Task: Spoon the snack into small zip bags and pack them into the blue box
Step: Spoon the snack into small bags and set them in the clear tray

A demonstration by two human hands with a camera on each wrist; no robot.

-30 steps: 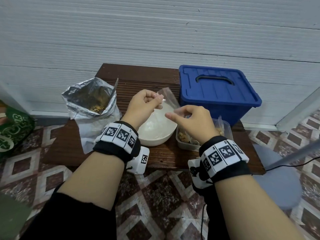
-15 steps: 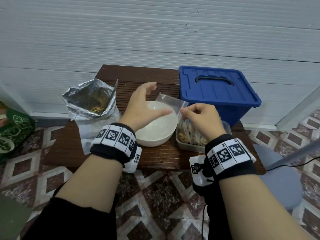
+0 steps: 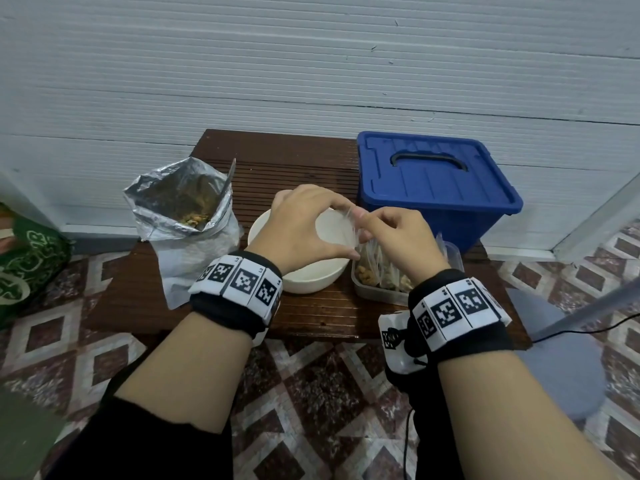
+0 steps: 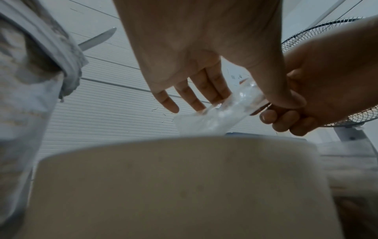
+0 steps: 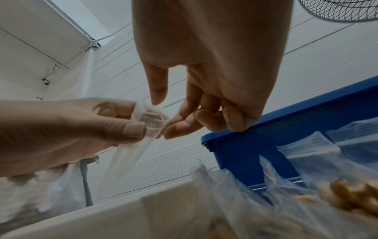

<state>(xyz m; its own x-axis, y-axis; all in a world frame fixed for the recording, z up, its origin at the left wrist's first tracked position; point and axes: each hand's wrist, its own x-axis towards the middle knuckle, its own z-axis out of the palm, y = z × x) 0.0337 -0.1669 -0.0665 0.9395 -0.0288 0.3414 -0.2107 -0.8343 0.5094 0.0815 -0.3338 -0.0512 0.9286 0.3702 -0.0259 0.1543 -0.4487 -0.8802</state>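
Leftmost, a green patterned bag [image 3: 26, 268] is cut off by the picture's edge, so its shape cannot be told; next on the brown worktop [image 3: 298, 157] stands an open foil bag [image 3: 180, 202] with a little brownish snack [image 3: 195, 219] showing deep inside, most of it lost in shadow; a silvery handle [image 3: 231, 174] pokes from the mouth, its working end buried, so whether it is a spoon cannot be told. To the right sits a white bowl [image 3: 308, 280], its inside largely covered by the left hand [image 3: 304, 233]; that hand is spread above the bowl with thumb and fingers pinching the top of a small clear zip bag [image 5: 141, 129], which hangs over the bowl and looks empty, though in the head view it is nearly invisible against the bowl. Just beside it the right hand [image 3: 398, 240] has its fingers curled at the bag's same top edge; the right wrist view shows thumb and forefinger tips touching the plastic, but how firmly it grips is hard to make out. Under that hand a clear tub [image 3: 381, 294] holds several filled zip bags [image 3: 372, 271], half hidden by the wrist; behind it the blue box [image 3: 436, 181] stands with its lid on, its contents unseen; a fan [image 5: 343, 11] is clipped at the far right.
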